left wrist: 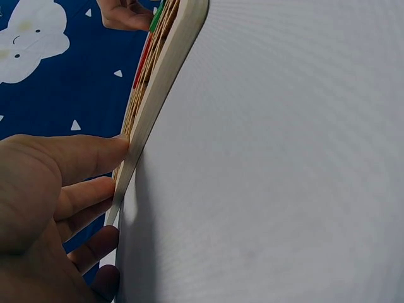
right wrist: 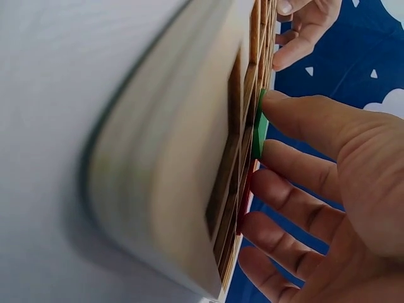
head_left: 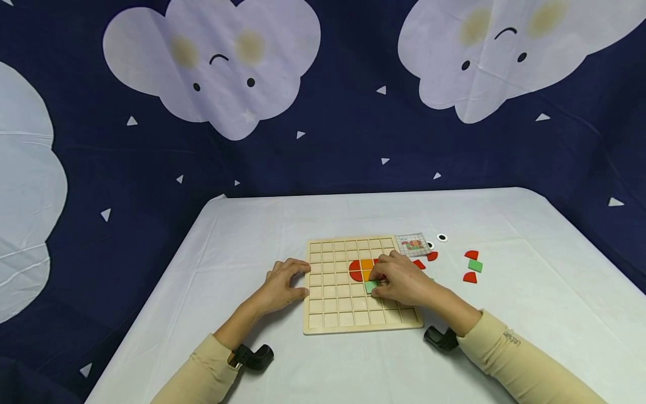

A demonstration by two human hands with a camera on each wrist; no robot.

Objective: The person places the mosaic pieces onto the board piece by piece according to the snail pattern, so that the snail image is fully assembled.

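A wooden grid board [head_left: 330, 306] lies on the table. My left hand [head_left: 282, 285] steadies its left edge, thumb and fingertips touching the rim with the fingers spread along it. Over the middle right of the grid, my right hand [head_left: 406, 279] pinches a green square tile [right wrist: 259, 126] between thumb and index finger, low at the cells. Just above this tile sit orange tiles [head_left: 366, 264], with red rounded tiles [head_left: 355, 271] to their left. The right hand partly covers the orange tiles and more red beside them.
A small picture card [head_left: 413, 245] lies at the board's upper right corner. Next to it are black-and-white round pieces [head_left: 442, 238]. Farther right lie loose red quarter-round tiles [head_left: 470, 278] and a green tile [head_left: 475, 266] on the white tablecloth [head_left: 242, 241].
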